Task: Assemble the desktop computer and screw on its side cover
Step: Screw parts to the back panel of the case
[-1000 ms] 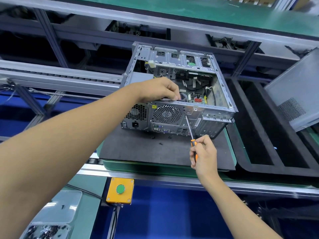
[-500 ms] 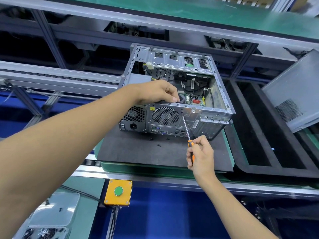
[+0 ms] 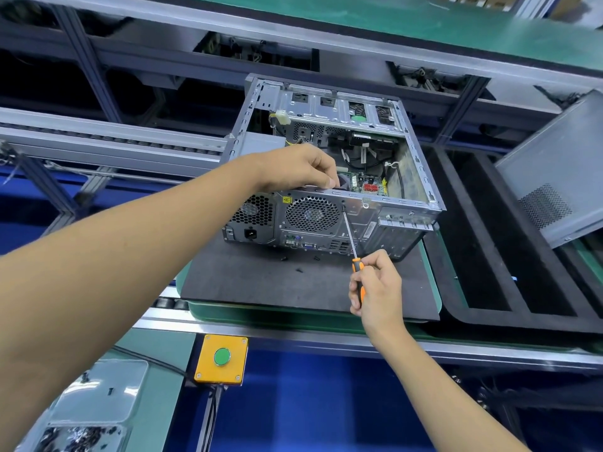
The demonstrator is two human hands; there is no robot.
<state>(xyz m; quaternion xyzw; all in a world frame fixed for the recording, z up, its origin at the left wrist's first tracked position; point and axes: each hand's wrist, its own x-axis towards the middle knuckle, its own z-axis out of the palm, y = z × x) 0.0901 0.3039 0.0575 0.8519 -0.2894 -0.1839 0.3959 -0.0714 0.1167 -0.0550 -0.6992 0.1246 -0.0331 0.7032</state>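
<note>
The steel computer case [image 3: 329,190] looks heavy and rigid, best steadied at its rim. The left hand [image 3: 293,169] grips that rim; the right hand [image 3: 375,288] clasps the screwdriver [image 3: 354,252].

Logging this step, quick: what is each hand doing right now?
Left hand: fingers curled, gripping the top edge of the computer case.
Right hand: holding the screwdriver.

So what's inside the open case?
In the case: a green board with red parts, cables and a yellow-wired connector. The left hand, gripping the rear edge, hides what lies beneath it.
</note>
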